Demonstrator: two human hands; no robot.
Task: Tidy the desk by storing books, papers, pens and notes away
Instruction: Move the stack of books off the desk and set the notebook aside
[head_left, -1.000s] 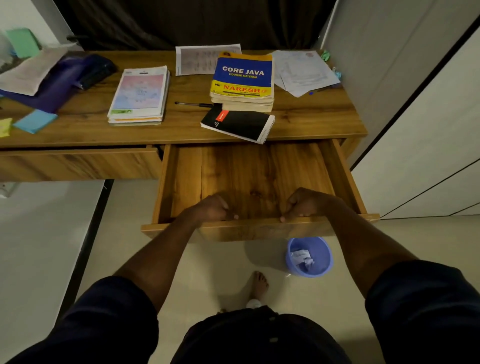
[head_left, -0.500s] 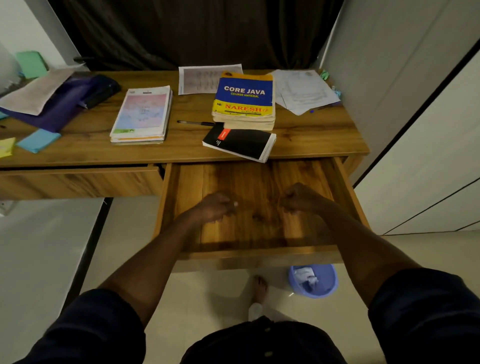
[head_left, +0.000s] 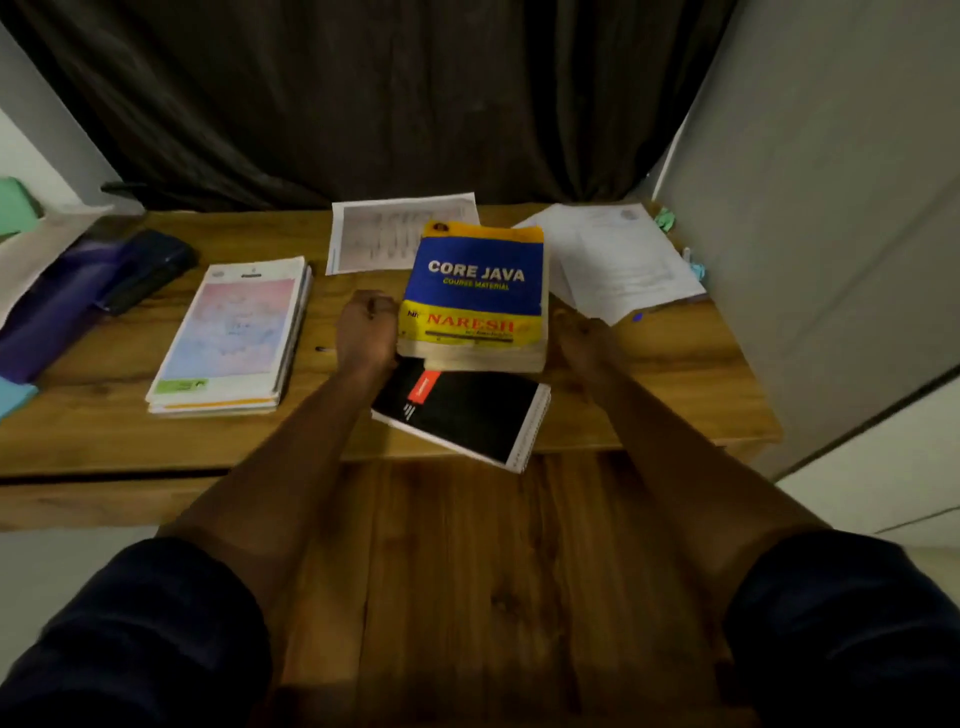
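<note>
A thick blue and yellow "Core Java" book (head_left: 475, 275) lies at the middle of the wooden desk (head_left: 675, 374). My left hand (head_left: 366, 332) is curled against its left edge and my right hand (head_left: 582, 332), blurred, presses its right edge. The book's near edge overlaps a black spiral notebook (head_left: 467, 415) that juts over the desk's front. A pastel-covered stack of books (head_left: 234, 338) sits to the left, with a pen (head_left: 324, 349) mostly hidden behind my left wrist. Loose papers (head_left: 618, 260) lie at the back right and a printed sheet (head_left: 374, 234) behind the book. The open drawer (head_left: 467, 571) is below my arms.
A purple folder (head_left: 47, 312) and a black case (head_left: 145, 270) lie at the desk's left end, with a blue sticky pad (head_left: 13, 397) at the left edge. A grey cupboard wall (head_left: 831, 208) borders the desk on the right. A dark curtain (head_left: 389, 104) hangs behind.
Both hands left the drawer's front, crossed over the open drawer and reached the two sides of the Core Java book. The camera moved forward and closer to the desk.
</note>
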